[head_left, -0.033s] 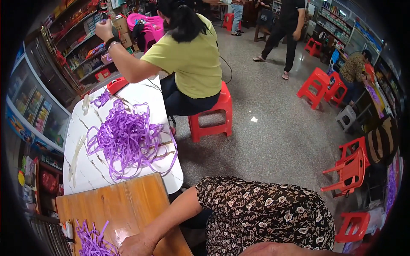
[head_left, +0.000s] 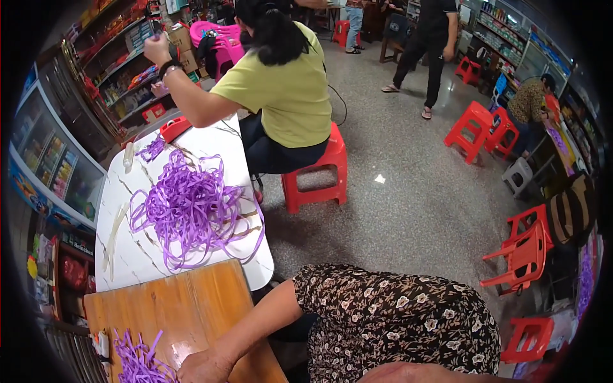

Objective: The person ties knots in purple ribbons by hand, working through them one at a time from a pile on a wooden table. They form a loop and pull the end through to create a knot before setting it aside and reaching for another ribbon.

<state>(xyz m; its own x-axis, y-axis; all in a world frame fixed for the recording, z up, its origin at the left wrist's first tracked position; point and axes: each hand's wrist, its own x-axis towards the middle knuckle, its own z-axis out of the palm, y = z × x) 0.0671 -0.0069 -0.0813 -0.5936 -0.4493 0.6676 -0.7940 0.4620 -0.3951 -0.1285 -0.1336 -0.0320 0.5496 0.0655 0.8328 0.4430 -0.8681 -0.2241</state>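
My right hand (head_left: 205,368) rests low over the brown wooden table (head_left: 185,297), its fingers curled and partly cut off by the lower edge. Right beside its fingertips lies a small heap of purple ribbon strips (head_left: 137,360). The fingers look closed; what they hold is hidden. Of my left arm (head_left: 415,372) only a strip of skin shows along the bottom edge, and the left hand lies outside the picture. A big tangled pile of purple ribbon (head_left: 188,201) covers much of the white marbled table (head_left: 121,255) beyond the wooden one.
A co-worker in a yellow-green shirt (head_left: 290,96) sits on a red stool (head_left: 314,175), one hand raised. A red tape dispenser (head_left: 175,129) lies near that arm. Red stools (head_left: 469,131) and a red chair (head_left: 520,258) stand at right. A glass-door fridge (head_left: 57,153) is at left.
The co-worker's raised hand has shifted slightly, and the dark-clothed person at the back has moved a little. My right hand looks unchanged.
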